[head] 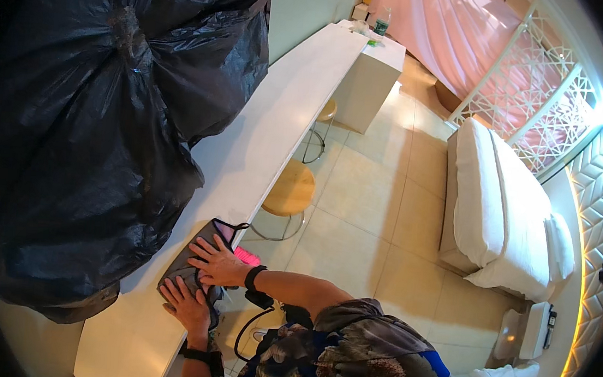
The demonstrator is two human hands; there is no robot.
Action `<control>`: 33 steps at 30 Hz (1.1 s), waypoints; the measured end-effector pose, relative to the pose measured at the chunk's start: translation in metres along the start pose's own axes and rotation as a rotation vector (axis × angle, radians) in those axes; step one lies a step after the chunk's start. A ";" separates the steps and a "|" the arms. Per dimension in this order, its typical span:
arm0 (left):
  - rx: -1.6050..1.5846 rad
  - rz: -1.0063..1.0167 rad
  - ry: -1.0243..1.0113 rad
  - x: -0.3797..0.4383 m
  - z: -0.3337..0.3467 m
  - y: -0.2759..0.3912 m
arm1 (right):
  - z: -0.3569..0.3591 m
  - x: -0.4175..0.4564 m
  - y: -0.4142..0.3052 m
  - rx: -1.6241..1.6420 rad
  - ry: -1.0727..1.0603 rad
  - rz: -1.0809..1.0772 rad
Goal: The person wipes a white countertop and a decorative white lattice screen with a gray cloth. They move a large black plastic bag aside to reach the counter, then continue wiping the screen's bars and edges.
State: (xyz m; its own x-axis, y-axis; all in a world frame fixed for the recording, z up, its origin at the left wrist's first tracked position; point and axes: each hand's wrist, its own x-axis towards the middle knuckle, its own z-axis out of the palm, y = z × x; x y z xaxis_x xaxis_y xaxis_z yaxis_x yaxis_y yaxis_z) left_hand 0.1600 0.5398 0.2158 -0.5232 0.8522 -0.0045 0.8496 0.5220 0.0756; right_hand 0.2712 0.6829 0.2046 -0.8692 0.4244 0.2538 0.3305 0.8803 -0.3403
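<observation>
A grey cloth with black edging and a hanging loop (202,239) lies folded on the long white countertop (264,127), close to its front edge, with some pink showing at a fold. On its lower part, my left hand (186,304) rests palm down with the fingers spread. My right hand (218,262) presses flat on the cloth just above it, fingers apart. Neither hand is closed around anything. Beside my right wrist, a bright pink fluffy item (247,256) shows past the counter's edge. Both wrists wear black bands.
A large knotted black plastic bag (97,146) fills the left and hides part of the countertop. Round wooden stools (289,187) stand along the counter. A plastic bottle (382,24) is at the far end. A bed with white bedding (497,204) stands to the right, beyond the tiled floor.
</observation>
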 end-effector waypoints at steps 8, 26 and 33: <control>-0.070 0.141 0.054 0.024 0.006 0.021 | -0.016 -0.004 0.033 -0.077 -0.040 0.093; -0.156 0.106 -0.122 0.134 -0.019 0.078 | -0.047 0.051 0.122 -0.188 -0.089 0.133; -0.375 -0.004 -0.188 0.174 -0.027 0.100 | -0.045 0.086 0.161 -0.109 -0.015 0.091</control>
State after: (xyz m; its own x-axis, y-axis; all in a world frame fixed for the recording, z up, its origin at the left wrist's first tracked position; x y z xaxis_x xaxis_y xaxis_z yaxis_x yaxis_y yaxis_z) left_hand 0.1522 0.7393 0.2497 -0.4754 0.8602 -0.1847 0.7466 0.5055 0.4325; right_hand 0.2660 0.8710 0.2121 -0.8390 0.5011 0.2121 0.4455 0.8564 -0.2611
